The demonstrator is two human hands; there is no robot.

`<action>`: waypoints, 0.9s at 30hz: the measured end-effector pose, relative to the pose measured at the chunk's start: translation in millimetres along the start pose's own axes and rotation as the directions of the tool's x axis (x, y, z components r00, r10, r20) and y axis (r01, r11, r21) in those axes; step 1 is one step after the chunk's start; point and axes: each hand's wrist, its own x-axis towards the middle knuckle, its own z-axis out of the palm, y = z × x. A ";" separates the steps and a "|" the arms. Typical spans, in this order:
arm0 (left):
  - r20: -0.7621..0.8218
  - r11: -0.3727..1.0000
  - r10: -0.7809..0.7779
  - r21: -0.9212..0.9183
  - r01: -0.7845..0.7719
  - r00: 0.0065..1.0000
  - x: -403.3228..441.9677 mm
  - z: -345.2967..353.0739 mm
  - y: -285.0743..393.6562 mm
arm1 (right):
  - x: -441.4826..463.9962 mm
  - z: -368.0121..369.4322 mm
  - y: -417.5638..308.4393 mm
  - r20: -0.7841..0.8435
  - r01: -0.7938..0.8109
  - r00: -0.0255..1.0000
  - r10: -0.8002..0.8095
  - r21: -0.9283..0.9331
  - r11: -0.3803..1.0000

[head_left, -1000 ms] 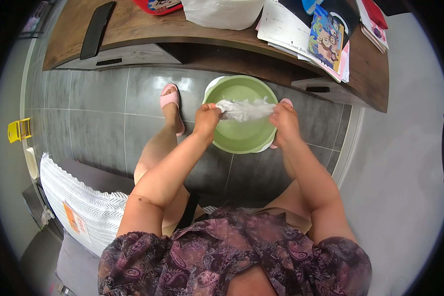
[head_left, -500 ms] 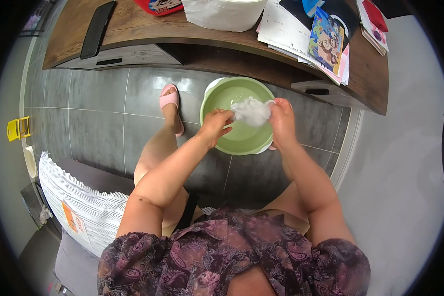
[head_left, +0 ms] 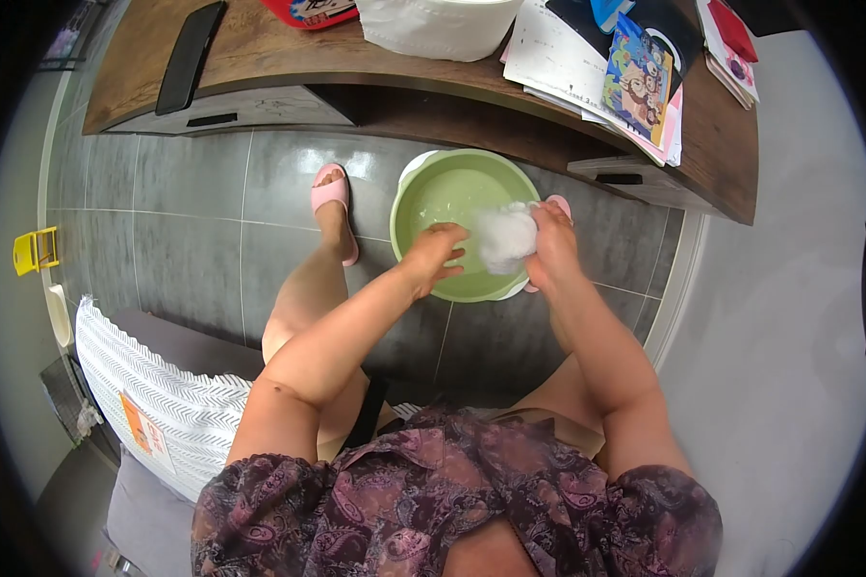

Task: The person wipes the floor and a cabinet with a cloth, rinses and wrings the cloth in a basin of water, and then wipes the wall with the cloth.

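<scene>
A bunched white cloth (head_left: 508, 238), blurred at its edge, hangs above a green plastic basin (head_left: 416, 197) on the floor. My right hand (head_left: 552, 242) grips the cloth at its right side, over the basin's right rim. What kind of cloth it is cannot be made out. Left of it, my left hand (head_left: 437, 256) is over the basin with its fingers apart and nothing in them. A small gap separates those fingers from the cloth. Water with a few bright glints appears to lie in the basin.
A wooden cabinet (head_left: 289, 60) stands beyond the basin, bearing a black phone-like slab (head_left: 191, 58), a white container (head_left: 438, 29) and stacked papers (head_left: 558, 67). My feet in pink slippers (head_left: 331, 192) flank the basin. A striped cushion (head_left: 149, 385) lies left.
My left hand has let go of the cloth and opened. The cloth has gathered into a bunch at my right hand and shifted slightly right and down.
</scene>
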 end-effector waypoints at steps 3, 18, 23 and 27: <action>0.193 1.000 -0.011 0.014 0.008 0.981 -4.8 5.5 -5.7 | -1.5 0.9 0.5 -0.023 0.010 1.000 -0.010 0.001 1.000; -0.206 0.962 0.057 0.274 0.002 0.977 4.2 -12.9 -13.3 | 99.3 -102.3 127.8 0.072 0.066 0.997 0.033 -0.984 0.165; -0.225 0.999 0.049 0.025 -0.044 0.973 13.2 -23.6 -15.8 | 133.7 -96.5 143.3 0.212 0.222 0.974 0.075 -0.961 -0.165; -0.212 0.987 -0.092 -0.146 0.062 0.973 17.5 -45.6 -44.5 | 172.6 -84.0 144.9 0.316 0.358 0.932 0.177 -0.880 -0.312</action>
